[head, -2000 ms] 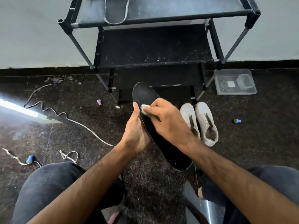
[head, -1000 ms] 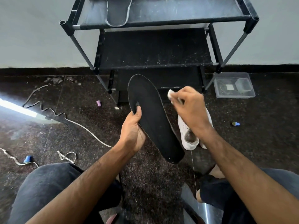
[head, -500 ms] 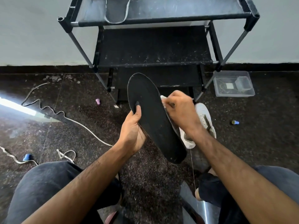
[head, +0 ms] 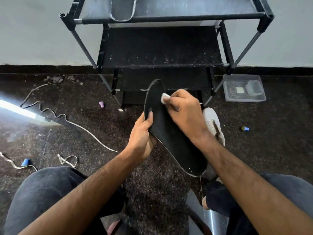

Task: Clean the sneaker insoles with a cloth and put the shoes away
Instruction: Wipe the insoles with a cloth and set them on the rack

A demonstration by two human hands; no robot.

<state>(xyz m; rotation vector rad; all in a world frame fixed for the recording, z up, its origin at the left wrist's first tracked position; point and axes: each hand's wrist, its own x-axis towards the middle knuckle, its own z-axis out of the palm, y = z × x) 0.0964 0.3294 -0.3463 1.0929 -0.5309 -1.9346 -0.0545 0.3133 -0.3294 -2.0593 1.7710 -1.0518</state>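
A long black insole is held up over the floor, toe end away from me. My left hand grips its left edge, thumb on the top face. My right hand pinches a small white cloth and presses it on the insole near the toe. A white sneaker lies on the floor, mostly hidden behind my right hand and wrist. A second insole lies on the top shelf of the black shoe rack.
A clear plastic box sits right of the rack. White laces trail across the dark floor at left. Small caps lie about: purple, blue, blue-yellow. My knees fill the lower corners.
My right hand lifted the cloth off the insole to the right, then brought it back onto the toe end. The left hand tilted the insole more upright.
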